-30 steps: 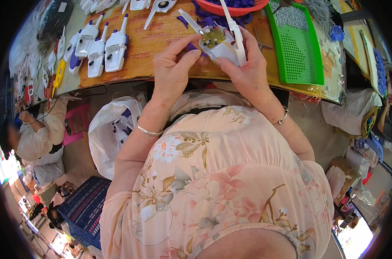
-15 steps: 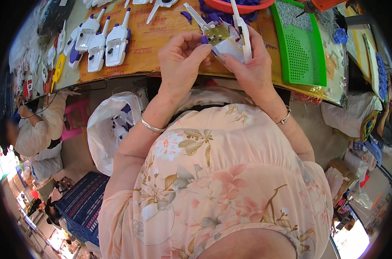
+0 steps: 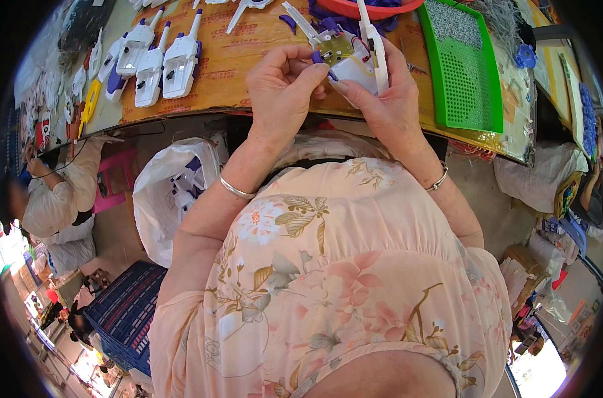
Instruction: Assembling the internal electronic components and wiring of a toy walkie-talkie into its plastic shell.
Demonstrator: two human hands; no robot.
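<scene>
Still, both hands' fingers [image 3: 313,71] keep gripping the white toy shell [image 3: 354,58], barely shifted.

white plastic toy shell with circuit board [image 3: 352,58]: between hands, above table [image 3: 248,60] | white toy shells row [image 3: 157,56]: left | green perforated tray [image 3: 466,69]: right | white plastic bag [image 3: 172,192]: below table edge

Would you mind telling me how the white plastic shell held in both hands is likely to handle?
The white plastic shell looks thin and hollow, so probably light and fairly stiff. Its exposed circuit board and thin wires look fragile. Its long narrow prongs might snap if squeezed by the right hand or left hand.
</scene>
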